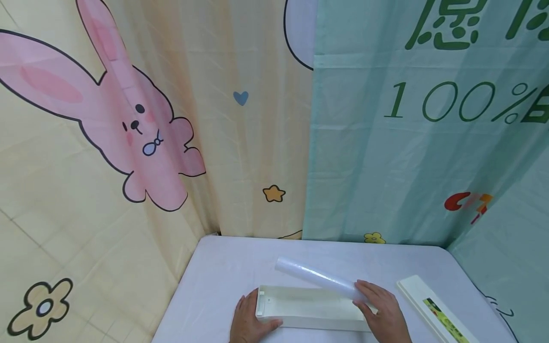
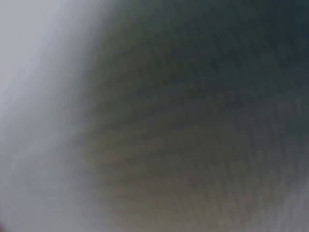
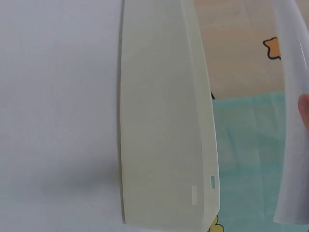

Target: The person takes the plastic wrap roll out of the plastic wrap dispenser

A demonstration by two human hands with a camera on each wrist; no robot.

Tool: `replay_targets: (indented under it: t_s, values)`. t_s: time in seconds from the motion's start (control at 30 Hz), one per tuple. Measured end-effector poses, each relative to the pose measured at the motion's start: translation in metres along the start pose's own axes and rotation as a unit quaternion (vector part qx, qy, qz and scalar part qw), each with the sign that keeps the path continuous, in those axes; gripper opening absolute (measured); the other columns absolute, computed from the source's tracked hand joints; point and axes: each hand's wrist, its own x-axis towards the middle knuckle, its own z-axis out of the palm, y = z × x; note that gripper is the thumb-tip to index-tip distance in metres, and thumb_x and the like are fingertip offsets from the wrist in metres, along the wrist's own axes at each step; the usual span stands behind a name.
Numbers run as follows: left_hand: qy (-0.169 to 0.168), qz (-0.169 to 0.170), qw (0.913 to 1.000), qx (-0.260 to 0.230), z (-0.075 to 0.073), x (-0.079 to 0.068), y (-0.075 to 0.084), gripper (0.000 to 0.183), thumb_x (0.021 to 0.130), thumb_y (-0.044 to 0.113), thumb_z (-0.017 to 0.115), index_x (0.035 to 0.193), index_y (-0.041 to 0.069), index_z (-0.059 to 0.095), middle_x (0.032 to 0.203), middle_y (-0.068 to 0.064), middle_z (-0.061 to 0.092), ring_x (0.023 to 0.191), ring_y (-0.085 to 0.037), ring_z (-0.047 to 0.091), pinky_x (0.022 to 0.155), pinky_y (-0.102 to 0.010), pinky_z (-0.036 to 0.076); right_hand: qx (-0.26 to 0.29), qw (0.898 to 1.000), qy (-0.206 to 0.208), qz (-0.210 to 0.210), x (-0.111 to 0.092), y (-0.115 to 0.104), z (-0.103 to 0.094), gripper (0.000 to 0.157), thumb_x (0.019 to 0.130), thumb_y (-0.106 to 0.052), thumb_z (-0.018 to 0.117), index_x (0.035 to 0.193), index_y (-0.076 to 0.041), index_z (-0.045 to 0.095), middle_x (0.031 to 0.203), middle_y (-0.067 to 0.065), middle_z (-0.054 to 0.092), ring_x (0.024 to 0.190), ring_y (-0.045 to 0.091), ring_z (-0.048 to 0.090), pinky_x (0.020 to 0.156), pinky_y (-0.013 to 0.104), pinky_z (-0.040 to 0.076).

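While the left hand (image 1: 252, 318) grips the nine-o'clock end of an open pale box (image 1: 310, 305) in the head view, the right hand (image 1: 385, 309) pinches the near end of a shiny, translucent roll (image 1: 315, 276), which slants from it toward ten o'clock, across the box's back rim. A long white piece (image 1: 420, 294) with a yellow-green label (image 1: 446, 320) lies at the box's three o'clock, on the white table (image 1: 231, 262).

The left wrist view is blurred; its grip cannot be told there.

In the right wrist view, a fingertip (image 3: 304, 107) touches the roll at three o'clock, apart from the box.
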Motion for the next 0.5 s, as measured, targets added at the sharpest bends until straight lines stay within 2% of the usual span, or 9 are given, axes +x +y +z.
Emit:
replay_targets:
  t_s: [0.1, 0.23, 0.4, 0.5]
  values:
    - [-0.001, 0.000, 1.0000, 0.001, 0.0001, 0.0007, 0.0002, 0.120, 0.057, 0.093, 0.069, 0.146, 0.016, 0.046, 0.139, -0.002, 0.061, 0.129, -0.027, 0.058, 0.121, -0.059, 0.034, 0.007, 1.000, 0.027, -0.006, -0.0010, -0.0006, 0.0001, 0.056, 0.061, -0.009, 0.093, 0.114, -0.013, 0.078, 0.113, 0.001, 0.078, 0.096, 0.027, 0.072, 0.078, 0.045, 0.055]
    - [0.001, -0.002, 1.0000, 0.004, 0.0003, 0.0010, 0.0003, 0.120, 0.057, 0.093, 0.068, 0.146, 0.016, 0.047, 0.138, -0.002, 0.061, 0.129, -0.026, 0.058, 0.121, -0.059, 0.034, 0.003, 0.999, 0.036, 0.001, -0.0020, -0.0017, 0.0003, 0.057, 0.060, -0.009, 0.094, 0.115, -0.013, 0.078, 0.112, 0.002, 0.078, 0.095, 0.027, 0.072, 0.077, 0.047, 0.055]
    - [0.005, 0.000, 1.0000, 0.008, 0.0006, 0.0007, -0.0003, 0.120, 0.057, 0.093, 0.069, 0.145, 0.016, 0.048, 0.137, -0.001, 0.061, 0.129, -0.026, 0.058, 0.121, -0.059, 0.034, -0.004, 0.999, 0.043, 0.025, -0.0058, 0.0001, 0.0038, 0.057, 0.060, -0.009, 0.094, 0.114, -0.012, 0.077, 0.113, 0.003, 0.078, 0.099, 0.024, 0.069, 0.085, 0.033, 0.047]
    - [0.004, 0.002, 0.9999, 0.009, 0.0010, 0.0006, -0.0008, 0.119, 0.057, 0.093, 0.069, 0.145, 0.016, 0.047, 0.137, -0.001, 0.062, 0.128, -0.026, 0.058, 0.121, -0.059, 0.035, -0.005, 0.998, 0.053, 0.036, -0.0083, 0.0028, 0.0055, 0.057, 0.059, -0.009, 0.093, 0.114, -0.011, 0.077, 0.114, 0.004, 0.078, 0.103, 0.017, 0.066, 0.088, 0.030, 0.042]
